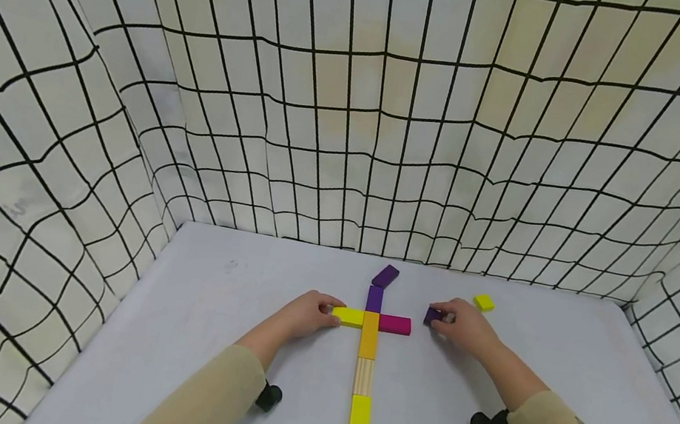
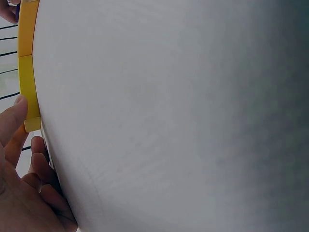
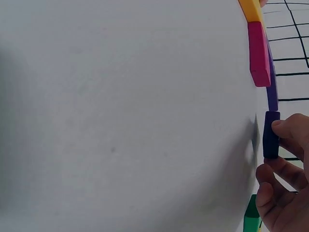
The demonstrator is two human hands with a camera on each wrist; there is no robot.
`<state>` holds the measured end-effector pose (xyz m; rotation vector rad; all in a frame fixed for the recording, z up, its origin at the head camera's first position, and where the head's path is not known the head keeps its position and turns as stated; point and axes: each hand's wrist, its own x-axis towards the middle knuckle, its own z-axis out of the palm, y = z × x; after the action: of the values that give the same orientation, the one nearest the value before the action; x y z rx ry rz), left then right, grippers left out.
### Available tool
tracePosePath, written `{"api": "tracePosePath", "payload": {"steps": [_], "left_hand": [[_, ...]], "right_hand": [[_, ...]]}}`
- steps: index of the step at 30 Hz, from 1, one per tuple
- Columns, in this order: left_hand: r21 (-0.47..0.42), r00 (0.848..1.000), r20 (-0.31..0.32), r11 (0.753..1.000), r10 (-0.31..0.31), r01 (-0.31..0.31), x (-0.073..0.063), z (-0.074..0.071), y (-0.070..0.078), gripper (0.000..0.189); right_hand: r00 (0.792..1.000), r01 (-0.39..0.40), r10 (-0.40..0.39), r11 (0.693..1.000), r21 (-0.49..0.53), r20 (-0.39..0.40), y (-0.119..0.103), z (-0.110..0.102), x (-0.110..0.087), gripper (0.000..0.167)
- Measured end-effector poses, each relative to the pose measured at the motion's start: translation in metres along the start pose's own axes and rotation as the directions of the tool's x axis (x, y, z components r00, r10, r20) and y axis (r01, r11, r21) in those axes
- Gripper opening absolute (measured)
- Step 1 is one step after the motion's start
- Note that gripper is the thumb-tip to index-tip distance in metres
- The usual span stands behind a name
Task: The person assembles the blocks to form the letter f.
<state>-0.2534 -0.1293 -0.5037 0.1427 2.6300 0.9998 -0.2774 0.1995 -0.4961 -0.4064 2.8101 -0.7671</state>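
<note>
My left hand (image 1: 305,313) pinches the outer end of a yellow block (image 1: 352,318), which lies against an orange block (image 1: 369,337). In the right wrist view, thumb and fingers of my right hand (image 3: 289,164) pinch a dark purple block (image 3: 270,137). This hand is right of a magenta block (image 1: 395,325) that extends from the orange one. Above the orange block lies a purple block (image 1: 375,299), with another, slanted purple block (image 1: 386,276) at its far end. Below come a pale ridged block (image 1: 362,377) and a second yellow block (image 1: 359,419), in line.
A loose yellow block (image 1: 483,302) lies just beyond my right hand. The right wrist view also catches a green block (image 3: 251,215) at its lower edge. Black netting (image 1: 402,162) over pale walls rises behind and beside the white table (image 1: 210,340).
</note>
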Motion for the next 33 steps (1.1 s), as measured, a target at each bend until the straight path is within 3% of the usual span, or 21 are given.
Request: {"api": "tracePosePath", "payload": {"steps": [12,18,27,33], "left_hand": [[0.000,1.000,-0.005,1.000,-0.007,0.007,0.003,0.000,-0.004,0.036],[0.000,1.000,-0.001,1.000,-0.023,0.023,0.001,-0.001,-0.004,0.037],[0.010,1.000,0.004,1.000,0.007,-0.007,0.004,0.000,-0.006,0.036],[0.006,1.000,0.002,1.000,0.016,-0.016,0.004,0.001,-0.005,0.036]], "right_hand": [[0.999,0.017,-0.017,1.000,0.009,-0.027,0.003,0.001,0.033,0.045],[0.998,0.013,-0.016,0.999,-0.048,-0.058,-0.003,0.000,0.048,0.045],[0.998,0.002,-0.013,0.986,-0.165,-0.064,-0.012,0.008,0.072,0.043],[0.997,-0.025,0.010,0.984,-0.176,-0.082,-0.015,0.008,0.080,0.042]]}}
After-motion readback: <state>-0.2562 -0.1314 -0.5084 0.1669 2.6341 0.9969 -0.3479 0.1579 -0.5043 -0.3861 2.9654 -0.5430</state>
